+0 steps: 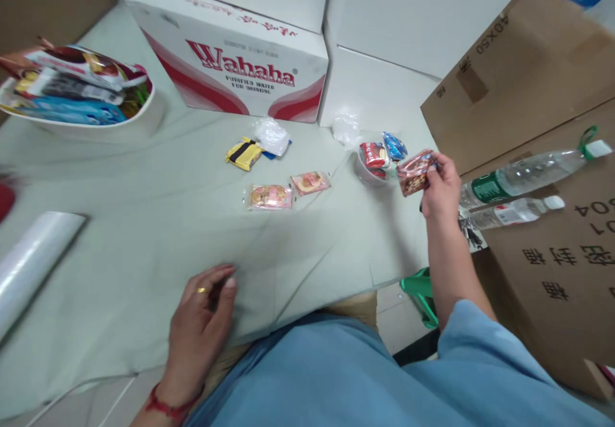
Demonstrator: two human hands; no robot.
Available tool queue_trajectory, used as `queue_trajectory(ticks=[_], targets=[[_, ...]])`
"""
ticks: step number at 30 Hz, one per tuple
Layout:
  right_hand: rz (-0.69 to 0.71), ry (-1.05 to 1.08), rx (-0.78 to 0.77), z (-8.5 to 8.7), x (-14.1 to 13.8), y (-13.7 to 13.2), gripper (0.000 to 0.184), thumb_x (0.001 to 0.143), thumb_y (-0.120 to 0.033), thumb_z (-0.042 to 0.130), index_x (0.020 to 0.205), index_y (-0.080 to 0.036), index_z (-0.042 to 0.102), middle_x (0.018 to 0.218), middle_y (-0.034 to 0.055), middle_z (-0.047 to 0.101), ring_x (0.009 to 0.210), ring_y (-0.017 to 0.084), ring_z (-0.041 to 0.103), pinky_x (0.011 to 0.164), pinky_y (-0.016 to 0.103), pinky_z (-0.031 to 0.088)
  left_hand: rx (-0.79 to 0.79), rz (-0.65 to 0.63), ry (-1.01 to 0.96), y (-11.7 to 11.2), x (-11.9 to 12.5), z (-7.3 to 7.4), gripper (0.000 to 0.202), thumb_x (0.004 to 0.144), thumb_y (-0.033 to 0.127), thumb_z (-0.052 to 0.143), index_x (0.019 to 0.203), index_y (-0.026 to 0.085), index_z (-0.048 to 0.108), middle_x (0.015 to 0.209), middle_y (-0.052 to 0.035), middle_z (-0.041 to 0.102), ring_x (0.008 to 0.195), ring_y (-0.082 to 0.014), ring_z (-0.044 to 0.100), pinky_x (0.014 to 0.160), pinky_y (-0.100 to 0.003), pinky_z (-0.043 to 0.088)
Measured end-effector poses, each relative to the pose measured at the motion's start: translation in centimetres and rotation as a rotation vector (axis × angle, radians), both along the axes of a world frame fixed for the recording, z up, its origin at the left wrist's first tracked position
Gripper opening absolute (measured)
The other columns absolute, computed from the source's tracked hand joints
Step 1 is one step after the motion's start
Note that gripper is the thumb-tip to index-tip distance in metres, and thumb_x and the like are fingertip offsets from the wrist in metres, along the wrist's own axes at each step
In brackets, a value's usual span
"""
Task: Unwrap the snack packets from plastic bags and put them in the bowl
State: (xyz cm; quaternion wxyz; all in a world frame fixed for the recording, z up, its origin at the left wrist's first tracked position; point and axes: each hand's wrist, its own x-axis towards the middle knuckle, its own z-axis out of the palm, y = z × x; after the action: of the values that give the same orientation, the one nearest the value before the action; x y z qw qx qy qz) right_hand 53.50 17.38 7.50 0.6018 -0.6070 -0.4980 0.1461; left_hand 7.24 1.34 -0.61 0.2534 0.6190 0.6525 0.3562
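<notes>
A brown packet point(414, 174) is just beside the small bowl point(368, 175), at the bowl's right in this view (whether the two touch, I cannot tell). The right hand point(441, 186) grasps the packet by its outer end, thumb on top, leaving most of the wrapper showing. The left hand point(202, 315) is free, its fingers loosely curled over the near part of the table point(307, 247), with nothing seen in its grasp. The step in hand looks like moving this one packet at the bowl; a single view does not settle whether it is going in or coming out. Either way, the next move seems to call for a light, steady pinch and enough clearance over the rim to spare the red packet point(373, 154) and the blue packet point(394, 146) there. Farther out, a pink packet point(270, 197) lies near another pink snack point(311, 183), with a yellow packet point(245, 154) and some crumpled plastic point(271, 136) behind them. A water carton point(245, 61) stands at the back, and a large tub point(139, 124) of snacks sits to the left.
</notes>
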Motion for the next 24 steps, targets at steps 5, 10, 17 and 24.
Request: queue_trajectory(ticks=[5, 10, 17, 24], targets=[[0.018, -0.025, -0.118, -2.1, 3.8, 7.0, 0.029, 0.087, -0.032, 0.059, 0.115, -0.023, 0.064, 0.097, 0.0017, 0.068, 0.088, 0.018, 0.066, 0.084, 0.036, 0.059, 0.190, -0.085, 0.216, -0.8, -0.1, -1.7, 0.030, 0.105, 0.041, 0.049, 0.109, 0.019, 0.069, 0.119, -0.0119, 0.069, 0.110, -0.0274, 0.067, 0.097, -0.045, 0.056], [-0.154, -0.397, -0.117, -4.9, -0.1, 7.3, 0.035, 0.099, -0.032, 0.040, 0.128, -0.020, 0.056, 0.117, 0.0110, 0.067, 0.109, 0.024, 0.065, 0.102, 0.045, 0.052, 0.358, -0.166, 0.423, -0.7, 1.0, -1.8, 0.016, 0.102, 0.026, 0.054, 0.109, 0.017, 0.066, 0.115, -0.0145, 0.068, 0.103, -0.0297, 0.065, 0.091, -0.046, 0.057], [-0.250, -0.713, -0.225, -5.1, -1.4, 5.0, 0.042, 0.104, -0.028, 0.027, 0.135, -0.016, 0.054, 0.123, 0.0183, 0.062, 0.118, 0.030, 0.059, 0.105, 0.049, 0.047, 0.441, -0.186, 0.477, -0.5, 1.4, -1.6, 0.015, 0.096, 0.013, 0.063, 0.110, 0.015, 0.063, 0.110, -0.0138, 0.070, 0.102, -0.0292, 0.065, 0.091, -0.045, 0.058], [-0.324, -0.975, -0.413, -2.8, -1.3, 4.0, 0.036, 0.102, -0.029, 0.039, 0.117, -0.015, 0.069, 0.117, 0.0214, 0.061, 0.113, 0.036, 0.050, 0.101, 0.052, 0.044, 0.446, -0.196, 0.506, -0.6, 1.8, -1.4, 0.019, 0.093, 0.009, 0.064, 0.111, 0.017, 0.062, 0.108, -0.0121, 0.071, 0.104, -0.0297, 0.065, 0.092, -0.045, 0.058]])
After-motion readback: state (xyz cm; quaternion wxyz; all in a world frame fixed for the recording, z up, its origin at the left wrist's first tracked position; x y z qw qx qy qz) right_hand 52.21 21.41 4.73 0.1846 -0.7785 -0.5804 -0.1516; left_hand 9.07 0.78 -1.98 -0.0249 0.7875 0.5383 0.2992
